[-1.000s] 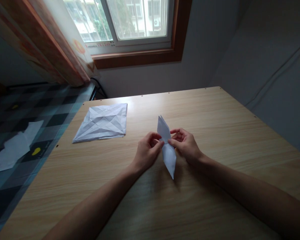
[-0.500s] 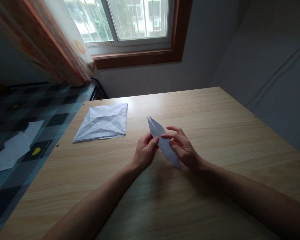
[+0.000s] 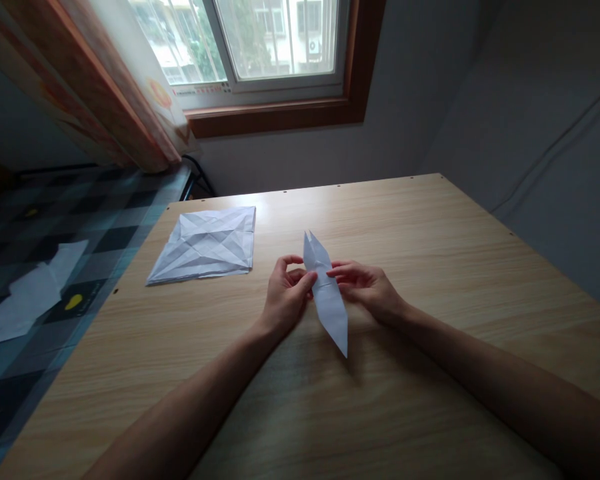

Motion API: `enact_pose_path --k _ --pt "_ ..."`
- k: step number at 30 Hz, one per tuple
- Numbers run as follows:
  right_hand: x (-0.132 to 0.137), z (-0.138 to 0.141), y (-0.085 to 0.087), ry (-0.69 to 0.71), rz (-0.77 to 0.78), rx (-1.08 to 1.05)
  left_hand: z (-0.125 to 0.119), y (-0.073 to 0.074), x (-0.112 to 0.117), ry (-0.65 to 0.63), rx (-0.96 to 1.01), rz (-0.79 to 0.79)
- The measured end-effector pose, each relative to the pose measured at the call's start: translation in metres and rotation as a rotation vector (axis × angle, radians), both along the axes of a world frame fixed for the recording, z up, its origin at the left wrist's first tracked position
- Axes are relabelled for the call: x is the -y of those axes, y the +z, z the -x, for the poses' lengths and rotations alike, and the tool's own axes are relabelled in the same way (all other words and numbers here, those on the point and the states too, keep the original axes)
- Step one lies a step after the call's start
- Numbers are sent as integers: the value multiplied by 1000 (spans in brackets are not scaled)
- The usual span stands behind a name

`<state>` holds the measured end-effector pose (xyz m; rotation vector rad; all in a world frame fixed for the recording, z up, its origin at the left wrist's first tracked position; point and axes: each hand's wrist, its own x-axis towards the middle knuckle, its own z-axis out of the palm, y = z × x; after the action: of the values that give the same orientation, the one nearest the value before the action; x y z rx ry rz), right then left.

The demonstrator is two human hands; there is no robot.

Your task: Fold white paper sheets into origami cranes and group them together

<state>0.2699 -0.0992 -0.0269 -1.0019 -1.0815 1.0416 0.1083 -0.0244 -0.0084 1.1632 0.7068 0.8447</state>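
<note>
- Paper (image 3: 330, 310), white and folded into a long narrow shape, is in front of the person, between two bare hands and over the wooden tabletop (image 3: 410, 227). It slants: a pair of split tips points between eleven and twelve o'clock, a single point between five and six.
- From where I stand, the left hand (image 3: 286, 290) sits at nine o'clock from it, thumb laid on the upper face, forefinger curved out apart, the other fingers partly hidden. It has the paper in a light pinch near the middle.
- The right hand (image 3: 373, 290) is at three o'clock, fingers half bent, their tips meeting the paper's edge. Its thumb is mostly lost to me, so I cannot tell whether this hand pinches or merely steadies.
- A short crease runs across the paper's middle, between the two sets of fingertips. I take the step in hand to be settling the folds around that crease.
- As I judge it, the next move calls for a firm left pinch and gentle right fingertips along the edge, since thin layers could slip or crumple.
- At ten o'clock on the tabletop, well apart from the hands, lies a creased stack (image 3: 210, 243), layers showing at its edge. Farther out at nine, a loose sheet (image 3: 35, 293) lies on a checked cloth (image 3: 95, 207).
</note>
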Motion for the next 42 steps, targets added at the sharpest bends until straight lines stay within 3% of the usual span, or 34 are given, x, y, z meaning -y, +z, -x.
enact_pose_path --k 4,11,16,20,25,29,35,42 --pt "1 1 -3 37 74 -3 0 -2 1 -10 -1 -22" --pt "3 1 -2 -125 84 105 5 -6 -5 -56 -108 -192" --pt "2 -2 1 -161 63 152 5 0 -1 -141 -95 -157" --pt "2 2 0 -164 76 133 2 0 2 -68 -87 -200" --pt "2 9 1 -186 121 -47 0 -6 1 -5 -58 -159" --pt "1 10 3 -156 160 -36 0 -5 0 -26 -16 -105" --pt "1 9 7 -124 168 21 2 -3 0 -118 -102 -108" --pt "5 11 12 -18 224 116 3 -16 -5 -89 -124 -173"
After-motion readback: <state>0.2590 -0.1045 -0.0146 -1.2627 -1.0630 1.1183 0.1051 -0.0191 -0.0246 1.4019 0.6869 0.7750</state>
